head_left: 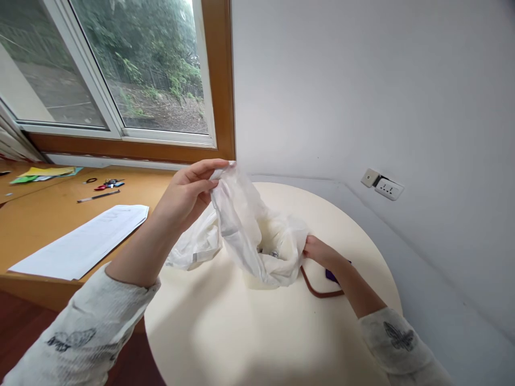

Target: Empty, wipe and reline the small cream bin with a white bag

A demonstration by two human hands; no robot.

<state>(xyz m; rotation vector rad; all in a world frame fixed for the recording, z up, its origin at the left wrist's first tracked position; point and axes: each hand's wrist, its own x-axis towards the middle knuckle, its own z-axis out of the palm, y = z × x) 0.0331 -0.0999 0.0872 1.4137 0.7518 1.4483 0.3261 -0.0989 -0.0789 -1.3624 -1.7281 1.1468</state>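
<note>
A thin white plastic bag (241,220) hangs over a cream-coloured container (259,282) on the round table (257,332). Its mouth gapes toward me, with small shiny bits down inside. My left hand (189,190) is closed, pinching the bag's edge and holding it up high at the left. At the right side of the mouth, my right hand (317,251) grips the folded rim, its fingertips partly hidden by the plastic. Beneath my right forearm lie a brown curved frame (316,292) and a dark purple item (331,276), both partly covered.
Another crumpled white bag (199,241) lies on the table behind my left wrist. To the left, a wooden desk (44,214) bears white paper (84,241), a pen (98,197), keys (109,185) and coloured sheets (48,171). A wall with a socket (389,188) borders the right.
</note>
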